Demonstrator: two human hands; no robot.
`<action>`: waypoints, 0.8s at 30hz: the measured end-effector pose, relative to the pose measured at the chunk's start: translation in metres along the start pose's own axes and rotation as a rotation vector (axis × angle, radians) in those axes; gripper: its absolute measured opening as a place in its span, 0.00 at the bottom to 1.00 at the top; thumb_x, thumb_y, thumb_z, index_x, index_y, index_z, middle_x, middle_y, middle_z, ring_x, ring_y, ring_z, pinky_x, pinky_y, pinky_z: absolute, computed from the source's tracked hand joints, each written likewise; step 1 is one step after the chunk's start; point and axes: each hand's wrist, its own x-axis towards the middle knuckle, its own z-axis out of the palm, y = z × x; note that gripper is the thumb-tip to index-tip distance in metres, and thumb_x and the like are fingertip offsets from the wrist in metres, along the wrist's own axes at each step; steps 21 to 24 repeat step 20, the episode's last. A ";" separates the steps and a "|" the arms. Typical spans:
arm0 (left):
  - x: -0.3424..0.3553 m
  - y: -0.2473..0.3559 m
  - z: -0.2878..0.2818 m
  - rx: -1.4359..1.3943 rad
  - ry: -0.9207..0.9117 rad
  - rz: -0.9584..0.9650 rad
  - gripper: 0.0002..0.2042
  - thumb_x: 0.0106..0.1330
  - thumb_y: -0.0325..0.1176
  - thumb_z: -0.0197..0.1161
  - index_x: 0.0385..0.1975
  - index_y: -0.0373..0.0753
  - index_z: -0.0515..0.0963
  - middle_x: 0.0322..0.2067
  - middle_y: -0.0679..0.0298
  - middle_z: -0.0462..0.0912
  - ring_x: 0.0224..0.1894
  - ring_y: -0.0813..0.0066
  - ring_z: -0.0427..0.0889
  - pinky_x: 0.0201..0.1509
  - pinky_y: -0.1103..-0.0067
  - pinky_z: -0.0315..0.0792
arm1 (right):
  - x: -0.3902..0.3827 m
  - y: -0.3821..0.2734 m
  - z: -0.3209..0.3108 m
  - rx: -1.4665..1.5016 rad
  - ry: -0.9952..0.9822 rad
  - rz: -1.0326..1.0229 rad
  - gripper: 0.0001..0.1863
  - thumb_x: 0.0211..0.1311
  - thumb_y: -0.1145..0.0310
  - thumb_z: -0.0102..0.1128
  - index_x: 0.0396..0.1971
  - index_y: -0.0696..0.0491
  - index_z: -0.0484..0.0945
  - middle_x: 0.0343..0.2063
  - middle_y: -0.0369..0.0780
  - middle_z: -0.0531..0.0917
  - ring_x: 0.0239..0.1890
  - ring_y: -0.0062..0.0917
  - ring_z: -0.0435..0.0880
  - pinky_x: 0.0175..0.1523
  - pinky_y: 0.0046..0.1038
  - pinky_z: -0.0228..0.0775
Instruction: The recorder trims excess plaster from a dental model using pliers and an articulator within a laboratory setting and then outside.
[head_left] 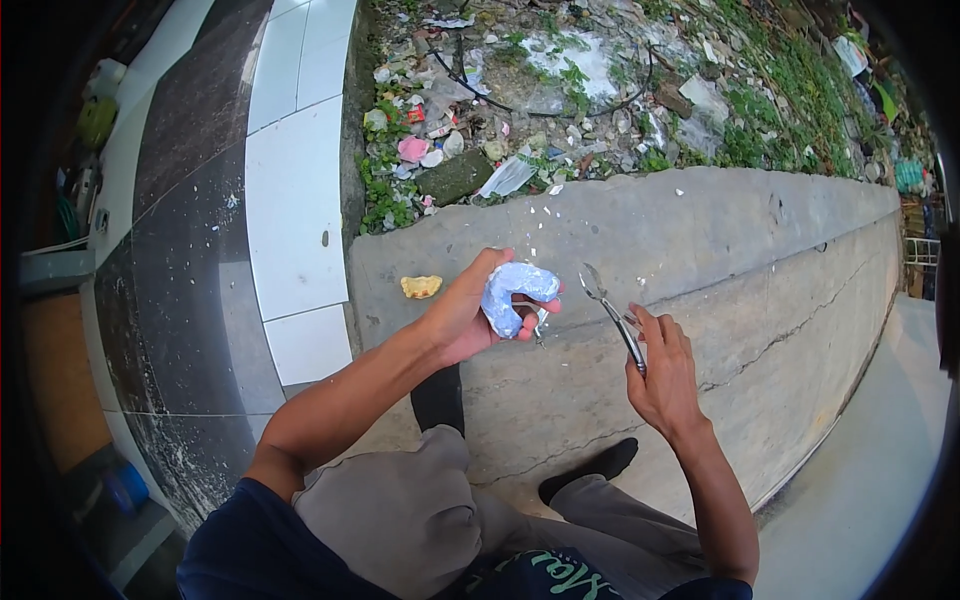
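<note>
My left hand (478, 318) is closed around a light blue, horseshoe-shaped plaster dental cast (503, 287), its open side turned toward the right. White chips and dust mark the cast's surface. My right hand (664, 372) grips silver metal pliers (622, 325) by the handles, with the pointed jaws aimed up and to the left. Those jaws look parted and stay a short way from the cast, not touching it. Under the left hand's fingers a small shiny bit (540, 322) shows, too small to name. On the concrete to the left lies a small yellowish cast-like piece (421, 287).
Below my hands runs a cracked concrete ledge (780, 260) with white crumbs on it. Beyond it lies rubble ground (560, 100) with litter, weeds and a black cable. White tiles (295, 210) and a dark tiled strip (195, 290) stretch along the left.
</note>
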 end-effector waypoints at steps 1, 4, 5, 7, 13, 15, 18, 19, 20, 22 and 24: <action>0.000 -0.001 0.002 0.014 0.007 -0.009 0.30 0.72 0.53 0.38 0.55 0.29 0.70 0.37 0.57 0.80 0.23 0.75 0.68 0.32 0.77 0.67 | -0.001 0.001 -0.002 -0.002 0.001 0.001 0.32 0.45 0.79 0.56 0.57 0.57 0.66 0.37 0.46 0.74 0.43 0.41 0.74 0.50 0.40 0.65; 0.003 -0.002 0.001 -0.123 0.020 -0.016 0.30 0.72 0.53 0.37 0.58 0.31 0.68 0.40 0.58 0.79 0.26 0.75 0.69 0.34 0.77 0.68 | 0.000 0.000 -0.002 -0.054 0.005 -0.009 0.35 0.46 0.79 0.55 0.61 0.58 0.63 0.39 0.46 0.74 0.46 0.41 0.70 0.57 0.42 0.58; 0.004 -0.002 -0.001 -0.122 0.021 -0.015 0.30 0.72 0.53 0.37 0.58 0.31 0.68 0.40 0.58 0.79 0.26 0.75 0.69 0.34 0.77 0.68 | 0.000 -0.001 -0.002 -0.082 0.015 -0.032 0.36 0.47 0.79 0.55 0.62 0.58 0.63 0.40 0.46 0.73 0.46 0.41 0.70 0.57 0.42 0.57; 0.005 -0.003 -0.008 -0.171 -0.075 0.004 0.29 0.74 0.52 0.35 0.56 0.31 0.69 0.38 0.59 0.79 0.26 0.76 0.71 0.35 0.78 0.70 | 0.001 -0.004 -0.005 -0.110 0.024 -0.057 0.36 0.47 0.78 0.54 0.63 0.58 0.62 0.40 0.47 0.73 0.46 0.41 0.70 0.58 0.42 0.56; 0.002 0.000 -0.007 -0.174 -0.077 -0.089 0.28 0.73 0.52 0.37 0.54 0.31 0.71 0.35 0.55 0.79 0.24 0.75 0.67 0.28 0.79 0.65 | 0.011 -0.012 -0.017 -0.133 0.019 -0.112 0.35 0.51 0.78 0.54 0.64 0.52 0.63 0.37 0.47 0.71 0.44 0.40 0.71 0.55 0.41 0.59; 0.003 0.000 -0.011 -0.179 -0.087 -0.104 0.28 0.73 0.52 0.38 0.52 0.31 0.71 0.35 0.54 0.79 0.24 0.75 0.67 0.27 0.79 0.64 | 0.013 -0.014 -0.020 -0.126 0.013 -0.118 0.36 0.52 0.78 0.55 0.65 0.47 0.64 0.37 0.46 0.70 0.43 0.39 0.72 0.53 0.41 0.61; 0.005 0.000 -0.018 -0.165 -0.149 -0.126 0.28 0.72 0.52 0.40 0.50 0.30 0.72 0.35 0.51 0.79 0.23 0.75 0.67 0.26 0.79 0.64 | 0.015 -0.010 -0.021 -0.087 -0.013 -0.102 0.38 0.51 0.79 0.56 0.66 0.45 0.63 0.38 0.46 0.70 0.42 0.38 0.72 0.51 0.41 0.62; 0.006 0.001 -0.019 -0.146 -0.203 -0.131 0.27 0.72 0.53 0.41 0.49 0.30 0.72 0.36 0.50 0.80 0.23 0.75 0.67 0.25 0.79 0.64 | 0.016 -0.010 -0.021 -0.091 -0.017 -0.105 0.38 0.52 0.79 0.56 0.66 0.45 0.63 0.38 0.46 0.70 0.42 0.38 0.72 0.52 0.42 0.62; 0.005 0.002 -0.018 -0.125 -0.203 -0.132 0.28 0.72 0.53 0.41 0.50 0.30 0.72 0.36 0.48 0.80 0.24 0.74 0.67 0.25 0.78 0.64 | 0.016 -0.010 -0.022 -0.094 -0.022 -0.108 0.38 0.52 0.78 0.56 0.66 0.45 0.62 0.38 0.46 0.70 0.42 0.38 0.72 0.52 0.43 0.62; 0.005 0.002 -0.018 -0.125 -0.203 -0.132 0.28 0.72 0.53 0.41 0.50 0.30 0.72 0.36 0.48 0.80 0.24 0.74 0.67 0.25 0.78 0.64 | 0.016 -0.010 -0.022 -0.094 -0.022 -0.108 0.38 0.52 0.78 0.56 0.66 0.45 0.62 0.38 0.46 0.70 0.42 0.38 0.72 0.52 0.43 0.62; 0.005 0.002 -0.018 -0.125 -0.203 -0.132 0.28 0.72 0.53 0.41 0.50 0.30 0.72 0.36 0.48 0.80 0.24 0.74 0.67 0.25 0.78 0.64 | 0.016 -0.010 -0.022 -0.094 -0.022 -0.108 0.38 0.52 0.78 0.56 0.66 0.45 0.62 0.38 0.46 0.70 0.42 0.38 0.72 0.52 0.43 0.62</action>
